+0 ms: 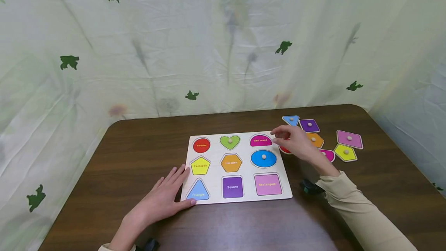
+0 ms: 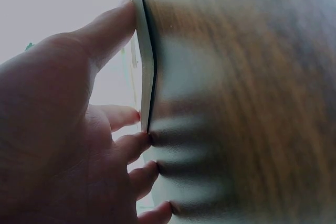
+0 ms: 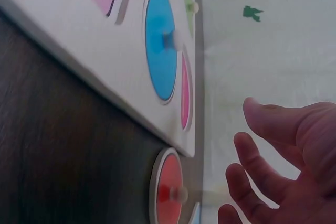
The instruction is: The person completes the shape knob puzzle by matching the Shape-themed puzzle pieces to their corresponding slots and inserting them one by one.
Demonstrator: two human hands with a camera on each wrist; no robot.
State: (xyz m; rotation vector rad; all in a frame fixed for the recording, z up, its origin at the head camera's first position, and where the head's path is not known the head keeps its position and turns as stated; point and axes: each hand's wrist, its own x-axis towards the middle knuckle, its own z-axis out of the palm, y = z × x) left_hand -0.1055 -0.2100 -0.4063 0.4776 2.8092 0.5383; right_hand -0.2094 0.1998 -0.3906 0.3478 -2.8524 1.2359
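A white shape-puzzle board point(image 1: 214, 189) lies on the table, with a green heart piece point(image 1: 224, 143) and a blue oval piece point(image 1: 257, 161) seated in it, each with a knob. The other recesses show printed shapes and words. My left hand point(image 1: 162, 196) rests at the board's lower left corner, thumb on the near edge and fingers along the left side. Beside the board's upper right corner hovers my right hand point(image 1: 294, 141), fingers loosely bent and holding nothing. Below it is a red circle piece point(image 3: 167, 182), partly hidden in the head view.
Right of the board lie loose knobbed pieces: a blue triangle point(image 1: 290, 120), purple square point(image 1: 309, 127), orange hexagon point(image 1: 316, 142), magenta half round point(image 1: 329, 155), yellow pentagon point(image 1: 346, 155) and pink rectangle point(image 1: 349, 141). A patterned curtain point(image 1: 209, 49) hangs behind the table.
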